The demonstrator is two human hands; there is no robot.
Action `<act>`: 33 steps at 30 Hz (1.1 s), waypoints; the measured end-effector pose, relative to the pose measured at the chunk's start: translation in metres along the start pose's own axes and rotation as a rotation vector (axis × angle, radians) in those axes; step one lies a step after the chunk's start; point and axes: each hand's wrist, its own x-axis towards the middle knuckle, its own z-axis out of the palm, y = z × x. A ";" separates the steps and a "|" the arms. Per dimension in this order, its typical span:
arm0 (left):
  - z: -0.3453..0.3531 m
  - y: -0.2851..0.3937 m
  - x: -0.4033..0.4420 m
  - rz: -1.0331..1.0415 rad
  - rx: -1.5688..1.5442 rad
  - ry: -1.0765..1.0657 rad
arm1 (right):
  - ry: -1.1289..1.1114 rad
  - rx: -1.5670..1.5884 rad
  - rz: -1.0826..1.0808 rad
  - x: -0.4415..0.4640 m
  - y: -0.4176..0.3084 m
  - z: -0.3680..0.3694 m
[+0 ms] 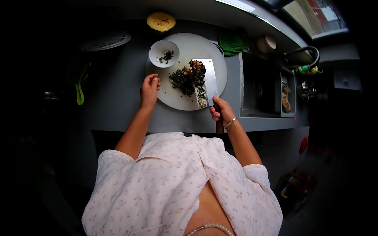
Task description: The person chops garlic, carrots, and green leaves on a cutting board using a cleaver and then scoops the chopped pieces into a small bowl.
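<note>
My right hand [223, 109] is closed round the dark handle of a cleaver [211, 76]. Its broad steel blade rests over the right part of a round white cutting board [218, 63], beside a heap of chopped dark greens with orange and pale bits [183, 80]. Some of the chopped food lies along and on the blade's left side. At the board's left edge is my left hand [149, 91], its fingers loosely curled in and nothing visible in them. A white bowl [155, 49] holding a little of the dark chopped greens stands on the board's upper left.
A halved yellow squash [161, 21] sits behind the board on the grey counter [118, 94]. To the right are a green cloth [232, 42] and a sink [252, 102] with a black faucet [313, 51]. A green-handled utensil [80, 92] is at the left.
</note>
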 end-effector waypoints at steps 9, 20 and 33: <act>0.002 0.021 0.046 -0.035 -0.001 0.108 | -0.058 -0.167 0.024 0.000 -0.058 0.048; 0.000 0.012 0.058 0.366 0.386 0.279 | 0.042 -0.520 0.025 0.017 -0.120 0.109; 0.015 0.082 -0.021 0.882 0.605 -0.156 | 0.010 -0.749 0.036 0.014 -0.157 0.139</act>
